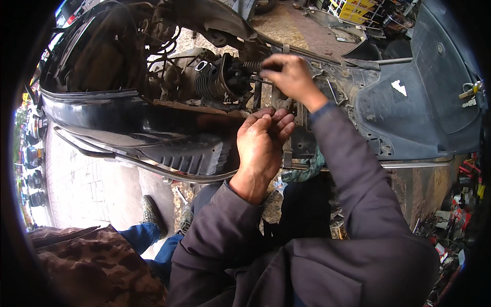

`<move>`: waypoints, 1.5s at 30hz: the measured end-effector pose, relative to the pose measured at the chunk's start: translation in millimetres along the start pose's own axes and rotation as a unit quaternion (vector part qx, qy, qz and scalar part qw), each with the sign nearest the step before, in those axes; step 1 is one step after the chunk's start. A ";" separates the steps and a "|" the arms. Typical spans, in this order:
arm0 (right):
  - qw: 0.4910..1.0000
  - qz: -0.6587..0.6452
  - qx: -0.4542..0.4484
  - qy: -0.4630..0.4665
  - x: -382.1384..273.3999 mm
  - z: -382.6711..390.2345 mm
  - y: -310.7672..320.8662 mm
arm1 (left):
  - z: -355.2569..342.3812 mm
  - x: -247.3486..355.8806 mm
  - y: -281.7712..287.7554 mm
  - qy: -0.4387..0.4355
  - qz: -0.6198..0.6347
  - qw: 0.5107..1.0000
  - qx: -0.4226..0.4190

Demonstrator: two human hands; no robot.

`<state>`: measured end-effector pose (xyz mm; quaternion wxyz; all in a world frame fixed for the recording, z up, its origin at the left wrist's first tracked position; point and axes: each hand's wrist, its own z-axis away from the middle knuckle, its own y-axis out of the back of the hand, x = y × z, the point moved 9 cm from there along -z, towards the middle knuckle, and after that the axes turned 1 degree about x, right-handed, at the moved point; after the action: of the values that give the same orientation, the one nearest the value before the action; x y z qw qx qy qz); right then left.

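A partly stripped scooter lies across the view, with its finned engine cylinder (206, 84) exposed in the middle. My right hand (291, 79) is over the gap just right of the engine, palm down, fingers bent in a pinch. A thin dark rod shows by its fingertips, but I cannot tell whether they hold it. Nearer to me, my left hand (260, 140) is turned palm up beside the black side panel (189, 125). Its thumb presses toward the index finger and the other fingers curl. Whatever lies between them, if anything, cannot be made out.
On the right is the scooter's grey front panel (404, 102), with keys (468, 97) hanging at its edge. A green rag (307, 168) hangs below the frame. Another person in a camouflage jacket (97, 263) is close at lower left. Loose parts litter the ground at lower right.
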<state>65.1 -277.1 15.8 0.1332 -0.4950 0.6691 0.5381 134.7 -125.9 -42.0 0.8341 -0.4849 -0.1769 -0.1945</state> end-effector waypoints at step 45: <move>0.988 0.065 -0.063 -0.124 85.7 -61.4 -99.7 | 7.3 21.5 -33.0 0.049 0.195 0.968 -0.152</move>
<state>126.5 -367.0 -80.1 0.1487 -0.3871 0.6431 0.6438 136.1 -137.7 -3.7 0.7802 -0.6208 -0.0063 -0.0758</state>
